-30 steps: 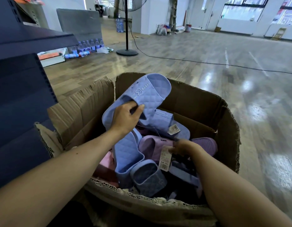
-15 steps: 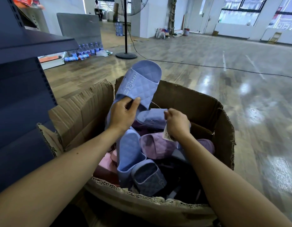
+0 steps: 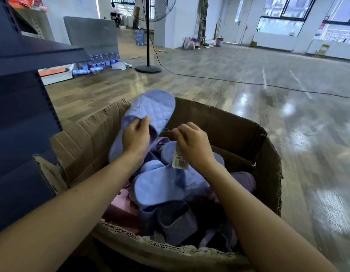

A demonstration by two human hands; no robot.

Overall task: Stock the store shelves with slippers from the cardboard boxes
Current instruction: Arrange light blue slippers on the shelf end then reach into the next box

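Observation:
My left hand (image 3: 135, 136) grips a blue quilted slipper (image 3: 150, 108) by its strap and holds it tilted above the open cardboard box (image 3: 238, 132). My right hand (image 3: 191, 145) pinches the thin string of a barcode tag (image 3: 179, 160) that hangs under my fingers. A second blue slipper (image 3: 166, 181) lies sole-up just below, on top of a pile of blue, purple and pink slippers in the box. The dark blue store shelf (image 3: 23, 61) stands at the left, beside the box.
A standing fan (image 3: 148, 36) with a round base and a black cable (image 3: 248, 83) across the glossy floor lie beyond the box. Water bottles (image 3: 103, 60) and a flat white box (image 3: 56, 75) sit on the floor behind the shelf. Open floor stretches to the right.
My right hand rose from the pile with the tag and came up next to the left hand. The held slipper tilted and lifted a little; the second blue slipper now lies sole-up.

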